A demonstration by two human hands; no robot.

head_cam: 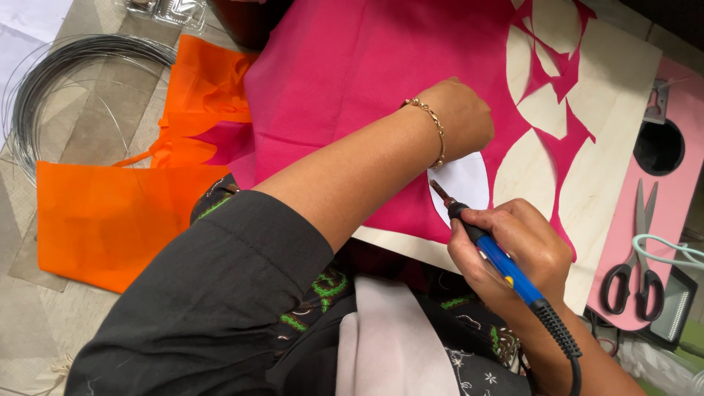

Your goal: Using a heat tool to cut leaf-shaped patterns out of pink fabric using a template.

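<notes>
The left hand [462, 117] lies flat on the pink cloth [352, 81], its forearm barring the way from the near side. Just below it the right hand [513, 246] holds a hot tool [488, 246], whose cord trails toward the body. Beyond the left hand the cloth is open. Right of both hands lie scissors [634, 268] on a pink board [678, 183]. Far left lie orange cloth [117, 220] and a wire coil [59, 81].

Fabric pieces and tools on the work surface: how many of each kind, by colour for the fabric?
Pink fabric: 1
Orange fabric: 2
Scissors: 1
Blue-handled hot tool: 1
Wire coil: 1
Total: 6
</notes>
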